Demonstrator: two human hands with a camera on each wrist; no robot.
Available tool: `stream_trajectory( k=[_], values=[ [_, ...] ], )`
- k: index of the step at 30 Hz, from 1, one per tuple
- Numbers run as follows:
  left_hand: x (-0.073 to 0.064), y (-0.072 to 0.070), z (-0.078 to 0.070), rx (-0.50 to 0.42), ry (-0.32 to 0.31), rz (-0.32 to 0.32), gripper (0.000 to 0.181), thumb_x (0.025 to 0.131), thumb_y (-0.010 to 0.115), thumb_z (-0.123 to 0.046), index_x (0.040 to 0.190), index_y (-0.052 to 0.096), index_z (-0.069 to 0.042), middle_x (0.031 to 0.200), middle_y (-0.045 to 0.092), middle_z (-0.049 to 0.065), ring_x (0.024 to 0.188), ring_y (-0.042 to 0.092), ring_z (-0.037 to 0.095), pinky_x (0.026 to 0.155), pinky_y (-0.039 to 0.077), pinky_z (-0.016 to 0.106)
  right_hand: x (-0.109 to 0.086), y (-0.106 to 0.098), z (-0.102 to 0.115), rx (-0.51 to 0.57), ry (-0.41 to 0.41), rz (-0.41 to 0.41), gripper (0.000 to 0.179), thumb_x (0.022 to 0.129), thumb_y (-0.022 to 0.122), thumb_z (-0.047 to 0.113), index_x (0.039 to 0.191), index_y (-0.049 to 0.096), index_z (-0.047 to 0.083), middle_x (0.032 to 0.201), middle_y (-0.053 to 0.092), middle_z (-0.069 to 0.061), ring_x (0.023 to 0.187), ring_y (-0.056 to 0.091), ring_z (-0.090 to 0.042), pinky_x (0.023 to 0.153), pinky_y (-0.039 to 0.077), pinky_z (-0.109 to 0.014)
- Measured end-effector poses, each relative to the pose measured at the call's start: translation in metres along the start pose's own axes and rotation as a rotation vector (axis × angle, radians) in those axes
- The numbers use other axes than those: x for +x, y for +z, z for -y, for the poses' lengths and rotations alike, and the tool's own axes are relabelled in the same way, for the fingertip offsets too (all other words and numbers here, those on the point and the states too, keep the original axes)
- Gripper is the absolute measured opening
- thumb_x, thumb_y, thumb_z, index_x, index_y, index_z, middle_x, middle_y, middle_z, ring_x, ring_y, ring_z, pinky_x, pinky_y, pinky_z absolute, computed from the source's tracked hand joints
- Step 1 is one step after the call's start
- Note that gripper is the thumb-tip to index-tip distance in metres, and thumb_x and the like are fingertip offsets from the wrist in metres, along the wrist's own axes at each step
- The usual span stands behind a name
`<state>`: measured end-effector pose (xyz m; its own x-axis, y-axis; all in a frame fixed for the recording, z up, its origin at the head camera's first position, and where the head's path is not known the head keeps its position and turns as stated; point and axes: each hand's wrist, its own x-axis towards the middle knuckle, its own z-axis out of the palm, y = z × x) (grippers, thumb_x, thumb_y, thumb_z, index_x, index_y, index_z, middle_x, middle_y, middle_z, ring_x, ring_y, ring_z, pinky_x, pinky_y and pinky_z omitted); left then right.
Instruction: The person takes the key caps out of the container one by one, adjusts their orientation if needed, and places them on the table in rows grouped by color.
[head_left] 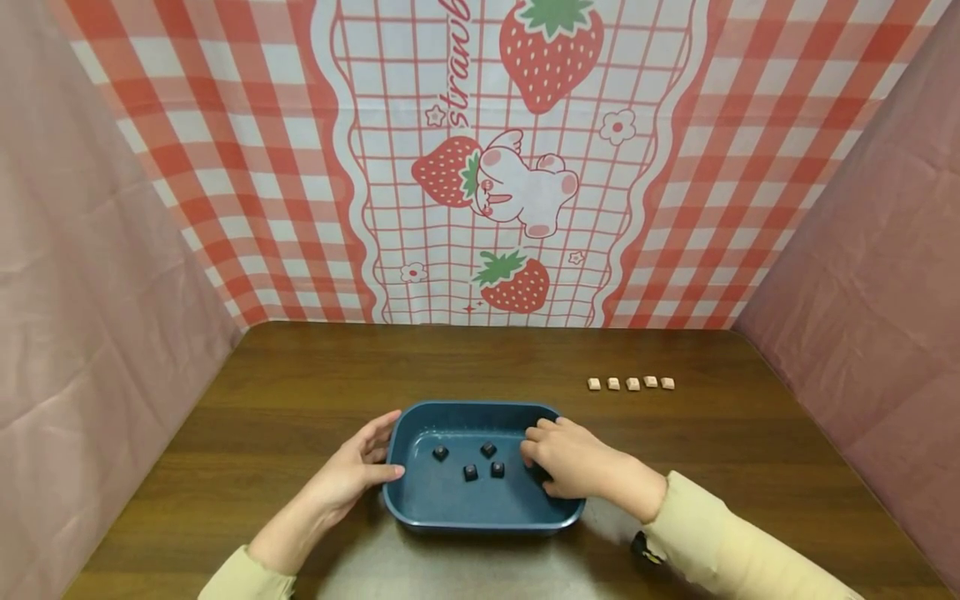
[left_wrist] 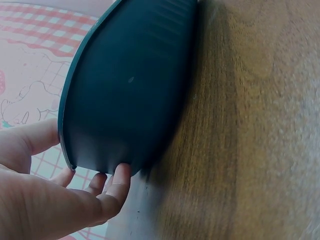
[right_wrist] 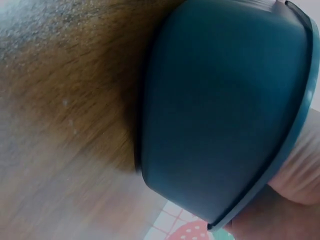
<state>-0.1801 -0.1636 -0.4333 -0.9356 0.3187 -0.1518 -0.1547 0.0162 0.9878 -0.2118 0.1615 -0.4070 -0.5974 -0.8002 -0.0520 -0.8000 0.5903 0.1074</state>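
Observation:
A blue rectangular tray (head_left: 483, 527) sits on the table with several black keycaps (head_left: 470, 472) lying apart on its floor. At its left end, my left hand (head_left: 347, 467) grips the wall, thumb at the rim and fingers against the outside; the left wrist view shows those fingers (left_wrist: 120, 187) on the outer wall. My right hand (head_left: 573, 460) reaches over the right rim into the tray, fingers bent down toward its floor. What lies under those fingers is hidden, and in the right wrist view the tray's wall (right_wrist: 220, 105) blocks them.
Behind the tray to the right, several cream keycaps (head_left: 633, 383) form a row on the wooden table (head_left: 315, 367). A checked strawberry cloth (head_left: 480, 208) hangs at the back, with pink curtains (head_left: 862, 250) on both sides. A dark object (head_left: 647, 548) shows by the right sleeve.

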Motion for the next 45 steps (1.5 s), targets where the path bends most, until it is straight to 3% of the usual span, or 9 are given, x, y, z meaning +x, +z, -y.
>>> stream_trajectory(
  k=[6,11,24,38,45],
  values=[
    [0.0,0.001,0.0,0.0,0.007,0.0,0.076,0.082,0.061,0.009,0.147,0.024,-0.003,0.142,0.034,0.027,0.121,0.044,0.038,0.088,0.044,0.031,0.005,0.003,0.004,-0.053,0.023,0.031,0.023,0.073,0.074,0.012,0.074,0.053,0.019,0.071,0.04,0.007,0.068,0.035,-0.014,0.06,0.026,-0.028],
    [0.0,0.0,0.001,-0.002,0.01,0.004,0.076,0.082,0.061,0.009,0.147,0.023,-0.002,0.142,0.033,0.028,0.122,0.043,0.039,0.088,0.044,0.031,0.005,0.003,0.003,-0.074,0.018,0.029,0.024,0.073,0.075,0.016,0.072,0.052,0.02,0.07,0.04,0.007,0.068,0.035,-0.013,0.06,0.026,-0.027],
    [0.0,-0.001,0.0,0.003,0.013,0.011,0.076,0.082,0.061,0.008,0.147,0.023,-0.002,0.142,0.033,0.028,0.121,0.043,0.038,0.087,0.044,0.03,-0.002,-0.019,-0.002,-0.02,-0.001,-0.122,0.023,0.074,0.077,0.025,0.083,0.057,0.021,0.08,0.05,0.008,0.078,0.044,-0.013,0.065,0.034,-0.029],
    [-0.001,0.0,-0.001,0.007,0.009,0.02,0.077,0.082,0.061,0.008,0.147,0.022,-0.002,0.143,0.031,0.029,0.121,0.043,0.039,0.087,0.044,0.031,-0.015,-0.048,-0.03,-0.003,0.121,-0.244,0.021,0.072,0.077,0.022,0.083,0.059,0.019,0.081,0.052,0.006,0.079,0.047,-0.015,0.064,0.039,-0.032],
    [-0.001,0.0,-0.001,0.005,0.019,0.021,0.077,0.081,0.061,0.008,0.147,0.022,-0.001,0.142,0.032,0.029,0.12,0.044,0.038,0.086,0.044,0.03,-0.021,-0.044,-0.051,-0.05,0.165,-0.32,0.025,0.066,0.078,0.02,0.081,0.059,0.016,0.081,0.055,0.002,0.082,0.053,-0.019,0.064,0.042,-0.034]
  ],
)
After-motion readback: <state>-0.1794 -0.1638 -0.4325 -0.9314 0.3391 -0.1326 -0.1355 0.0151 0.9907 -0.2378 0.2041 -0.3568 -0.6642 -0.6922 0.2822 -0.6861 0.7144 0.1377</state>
